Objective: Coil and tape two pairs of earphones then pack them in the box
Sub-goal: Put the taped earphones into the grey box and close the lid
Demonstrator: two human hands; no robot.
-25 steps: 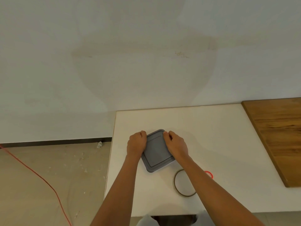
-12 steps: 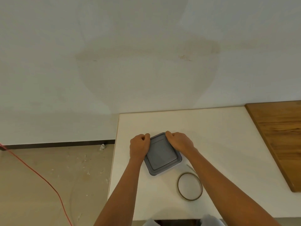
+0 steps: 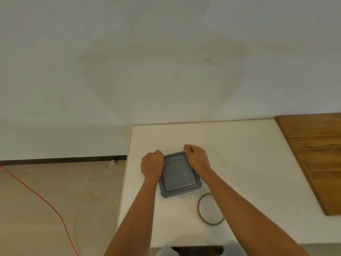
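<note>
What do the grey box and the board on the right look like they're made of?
Box: probably plastic, with a matte grey surface, moulded rounded corners and a stepped raised rim on top. Board: wood or a wood veneer, warm brown with clear grain streaks and a slight sheen.

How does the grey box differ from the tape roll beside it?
The grey box is square and lidded; the tape roll is a thin open ring. The left hand and right hand grip the box's far edges; no hand holds the tape roll. Both lie on the white table.
</note>
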